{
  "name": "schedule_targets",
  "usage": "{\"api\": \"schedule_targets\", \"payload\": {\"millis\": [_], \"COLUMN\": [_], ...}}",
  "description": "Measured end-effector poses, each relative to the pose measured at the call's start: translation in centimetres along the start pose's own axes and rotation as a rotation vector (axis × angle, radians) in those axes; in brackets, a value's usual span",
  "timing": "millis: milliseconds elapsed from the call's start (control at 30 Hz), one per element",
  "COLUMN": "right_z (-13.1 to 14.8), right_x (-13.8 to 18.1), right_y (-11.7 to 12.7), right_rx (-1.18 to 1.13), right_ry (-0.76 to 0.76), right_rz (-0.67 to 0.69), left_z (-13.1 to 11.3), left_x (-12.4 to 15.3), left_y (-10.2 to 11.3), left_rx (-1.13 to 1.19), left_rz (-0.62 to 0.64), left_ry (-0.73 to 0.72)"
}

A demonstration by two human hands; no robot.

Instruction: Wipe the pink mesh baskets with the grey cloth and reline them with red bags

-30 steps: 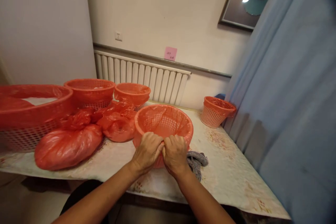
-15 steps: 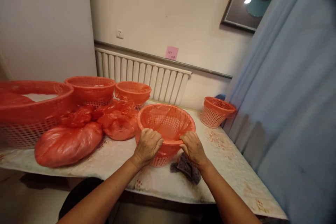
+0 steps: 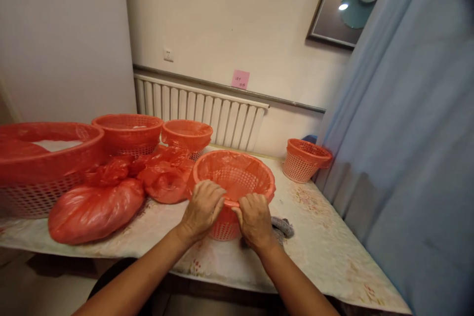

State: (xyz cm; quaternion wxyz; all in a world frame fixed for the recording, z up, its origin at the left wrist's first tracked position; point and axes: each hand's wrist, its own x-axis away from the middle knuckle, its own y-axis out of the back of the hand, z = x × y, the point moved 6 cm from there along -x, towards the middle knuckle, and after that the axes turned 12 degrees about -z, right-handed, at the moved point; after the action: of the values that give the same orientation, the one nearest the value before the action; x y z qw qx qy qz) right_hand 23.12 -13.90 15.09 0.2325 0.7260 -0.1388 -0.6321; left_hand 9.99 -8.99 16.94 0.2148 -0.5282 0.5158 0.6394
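A round plastic basket with a perforated side stands in front of me on the table. Its inside is lined with a thin red plastic bag, whose edge is folded outward over the rim. My left hand is closed over the bag and rim at the front left, fingers inside. Close beside it, my right hand grips the bag and rim at the front, with its thumb outside. A grey cloth lies behind my right hand, partly hidden by it.
Left of the basket lie two red plastic bags, a full tied one and a smaller one. More bag-lined baskets stand behind: a large one, two others, and one by the blue curtain.
My right hand has slid left along the rim, nearer my left hand. My left hand has shifted slightly left. More of the grey cloth shows on the right, and the view has tilted up slightly.
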Motion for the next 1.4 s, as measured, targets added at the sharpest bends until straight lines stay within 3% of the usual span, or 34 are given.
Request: {"api": "schedule_targets", "payload": {"millis": [100, 267, 433, 633, 733, 933, 1167, 1300, 1400], "right_z": [1.7, 2.4, -0.7, -5.9, -6.8, -3.6, 1.3, 2.0, 0.9], "right_x": [-0.4, -0.3, 0.4, 1.2, 1.2, 0.9, -0.1, -0.1, 0.2], "right_y": [0.0, 0.1, 0.2, 0.1, 0.1, 0.1, -0.1, 0.0, 0.2], "right_rx": [0.01, -0.003, -0.048, -0.204, -0.225, -0.071, 0.036, 0.014, -0.007], "right_ry": [-0.034, 0.03, 0.104, 0.166, 0.147, 0.085, -0.013, 0.034, 0.095], "right_rz": [-0.03, 0.011, 0.088, 0.08, 0.066, 0.037, -0.003, 0.025, 0.075], "left_z": [-1.9, -2.0, -1.7, -1.0, 0.2, 2.1, -2.0, -2.1, -1.6], "left_x": [0.8, 1.4, 0.8, 0.6, 0.6, 0.1, 0.9, 1.4, 1.5], "left_y": [-0.9, -1.9, -2.2, -2.2, -2.1, -0.7, -1.2, -1.8, -1.9], "left_rx": [0.03, 0.012, -0.007, -0.003, 0.01, -0.002, -0.018, -0.031, -0.024], "left_rz": [0.012, -0.008, 0.009, 0.024, 0.032, 0.034, 0.047, 0.04, 0.063], "left_ry": [-0.009, 0.015, 0.011, -0.004, -0.008, 0.015, -0.001, 0.0, -0.039]}}
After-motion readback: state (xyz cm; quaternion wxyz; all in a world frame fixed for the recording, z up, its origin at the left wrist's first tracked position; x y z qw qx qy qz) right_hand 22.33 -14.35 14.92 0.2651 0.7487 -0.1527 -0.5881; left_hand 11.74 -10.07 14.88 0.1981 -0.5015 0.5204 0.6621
